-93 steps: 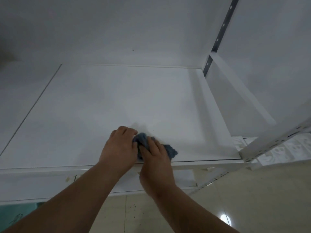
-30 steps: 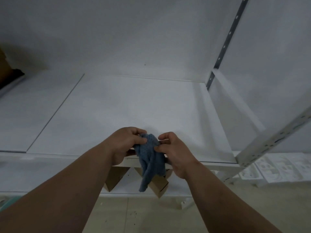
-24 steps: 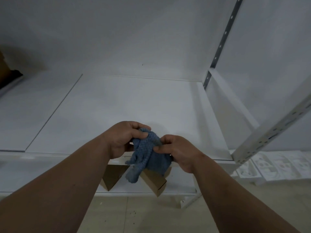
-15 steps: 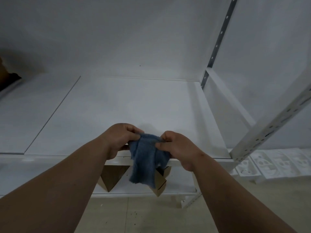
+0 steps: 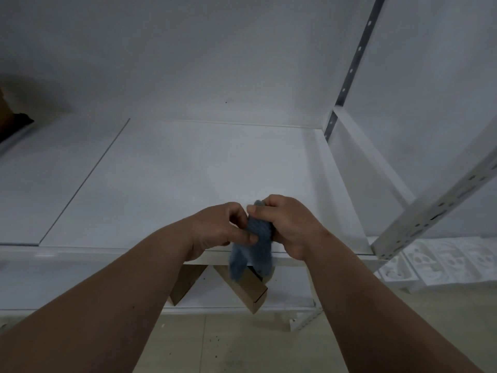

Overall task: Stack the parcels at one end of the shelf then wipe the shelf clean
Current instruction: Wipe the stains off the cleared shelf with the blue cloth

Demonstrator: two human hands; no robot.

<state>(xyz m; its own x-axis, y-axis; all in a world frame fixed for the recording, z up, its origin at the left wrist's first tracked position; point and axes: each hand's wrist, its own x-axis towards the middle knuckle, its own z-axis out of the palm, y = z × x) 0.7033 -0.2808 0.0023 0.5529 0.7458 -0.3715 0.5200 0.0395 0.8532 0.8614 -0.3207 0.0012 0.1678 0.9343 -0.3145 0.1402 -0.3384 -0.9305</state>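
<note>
A blue cloth (image 5: 252, 249) hangs bunched in front of the white shelf's (image 5: 188, 179) front edge. My left hand (image 5: 217, 230) pinches its left side between thumb and fingers. My right hand (image 5: 287, 224) grips its top, fingers curled round it. Both hands are held just above the shelf's front lip, close together. At the far left edge a brown parcel (image 5: 5, 111) shows only partly, with a dark thing beside it.
Two brown cardboard boxes (image 5: 247, 289) lie on the lower shelf under my hands. A perforated white upright (image 5: 435, 205) rises at the right, a grey slotted rail (image 5: 349, 71) behind it. White moulded foam pieces (image 5: 441, 259) lie on the floor at right.
The cloth has come off the shelf surface and is now held in the air by both hands. My hands have drawn closer together, bunching it.
</note>
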